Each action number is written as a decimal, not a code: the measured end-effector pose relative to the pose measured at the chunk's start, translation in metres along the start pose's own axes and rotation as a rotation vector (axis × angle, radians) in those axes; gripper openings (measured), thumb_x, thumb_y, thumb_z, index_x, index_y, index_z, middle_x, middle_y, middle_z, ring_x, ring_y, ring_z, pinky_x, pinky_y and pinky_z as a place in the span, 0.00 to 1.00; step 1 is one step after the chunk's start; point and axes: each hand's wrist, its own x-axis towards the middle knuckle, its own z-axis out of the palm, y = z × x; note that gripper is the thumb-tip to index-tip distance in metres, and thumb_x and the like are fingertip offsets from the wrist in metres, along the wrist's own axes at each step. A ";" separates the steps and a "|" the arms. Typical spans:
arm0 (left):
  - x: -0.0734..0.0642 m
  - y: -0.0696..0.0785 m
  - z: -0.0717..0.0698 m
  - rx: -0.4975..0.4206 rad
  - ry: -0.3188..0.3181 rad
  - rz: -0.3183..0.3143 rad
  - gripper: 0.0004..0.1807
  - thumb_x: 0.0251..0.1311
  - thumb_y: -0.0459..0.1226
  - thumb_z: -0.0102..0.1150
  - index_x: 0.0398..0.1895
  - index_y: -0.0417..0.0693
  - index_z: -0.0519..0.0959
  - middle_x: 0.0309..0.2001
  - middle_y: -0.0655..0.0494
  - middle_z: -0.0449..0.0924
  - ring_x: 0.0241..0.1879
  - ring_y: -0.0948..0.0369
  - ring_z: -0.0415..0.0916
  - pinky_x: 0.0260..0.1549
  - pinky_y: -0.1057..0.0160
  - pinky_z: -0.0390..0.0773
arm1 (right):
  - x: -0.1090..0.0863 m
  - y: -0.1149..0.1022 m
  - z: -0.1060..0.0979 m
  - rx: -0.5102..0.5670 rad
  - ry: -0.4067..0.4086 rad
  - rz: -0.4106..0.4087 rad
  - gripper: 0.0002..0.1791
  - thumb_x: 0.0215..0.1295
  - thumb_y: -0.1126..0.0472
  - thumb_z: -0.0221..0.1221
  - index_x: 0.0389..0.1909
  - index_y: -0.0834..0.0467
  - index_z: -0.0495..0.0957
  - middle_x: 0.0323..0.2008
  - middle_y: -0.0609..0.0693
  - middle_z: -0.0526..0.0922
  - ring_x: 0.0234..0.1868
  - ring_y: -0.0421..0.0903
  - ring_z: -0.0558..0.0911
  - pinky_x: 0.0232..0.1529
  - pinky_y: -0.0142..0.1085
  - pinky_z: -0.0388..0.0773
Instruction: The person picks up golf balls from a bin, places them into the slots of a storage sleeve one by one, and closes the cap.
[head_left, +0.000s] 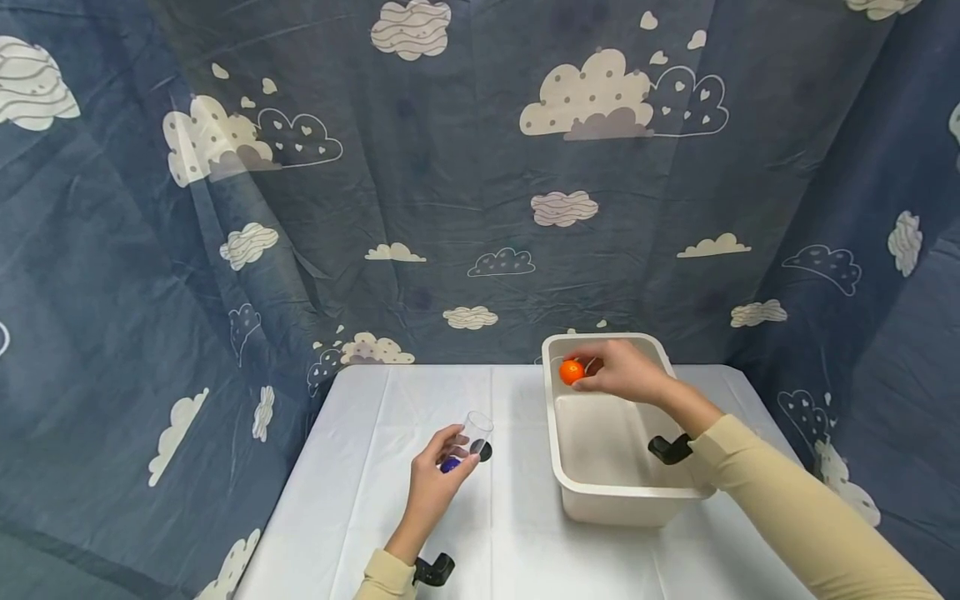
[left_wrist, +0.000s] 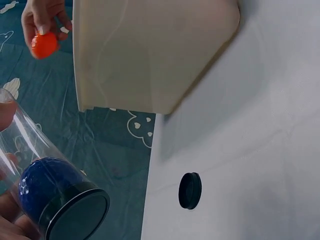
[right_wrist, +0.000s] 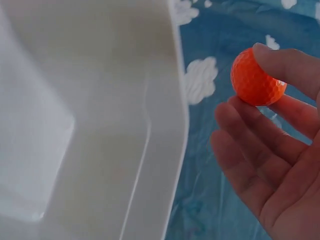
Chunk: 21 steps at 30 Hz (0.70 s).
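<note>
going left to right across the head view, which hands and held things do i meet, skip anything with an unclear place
Left hand → clear tube → orange ball → right hand. The bin is left out, since the ball and right hand overlap it.

Pinched orange ball (head_left: 572,372), tilted clear tube (left_wrist: 37,145), blue ball (left_wrist: 45,185) inside

Bench (head_left: 521,517): I see white cloth over it, with creases.
Bin (head_left: 615,510): upright on the right side.
Black cap (left_wrist: 190,191): left of the bin, apart.
</note>
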 end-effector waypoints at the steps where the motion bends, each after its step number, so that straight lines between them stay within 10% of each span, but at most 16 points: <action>1: 0.000 0.003 0.000 -0.004 0.000 0.006 0.25 0.55 0.28 0.73 0.57 0.45 0.79 0.45 0.48 0.84 0.42 0.43 0.82 0.45 0.39 0.78 | 0.000 -0.005 0.001 0.014 -0.005 0.000 0.25 0.55 0.57 0.75 0.55 0.51 0.83 0.40 0.44 0.86 0.36 0.44 0.83 0.38 0.40 0.80; 10: 0.003 -0.025 -0.001 0.019 -0.039 0.026 0.26 0.57 0.45 0.74 0.59 0.56 0.79 0.47 0.59 0.84 0.41 0.58 0.83 0.39 0.61 0.82 | -0.001 -0.044 0.022 0.134 -0.062 -0.069 0.24 0.57 0.57 0.74 0.56 0.49 0.83 0.44 0.42 0.85 0.39 0.43 0.84 0.40 0.39 0.82; 21: -0.001 -0.023 -0.003 0.048 -0.040 0.047 0.27 0.57 0.46 0.74 0.60 0.55 0.79 0.46 0.64 0.83 0.39 0.62 0.82 0.42 0.59 0.81 | 0.003 -0.072 0.057 0.209 -0.145 -0.170 0.23 0.59 0.57 0.72 0.56 0.50 0.82 0.45 0.37 0.84 0.40 0.40 0.85 0.44 0.37 0.82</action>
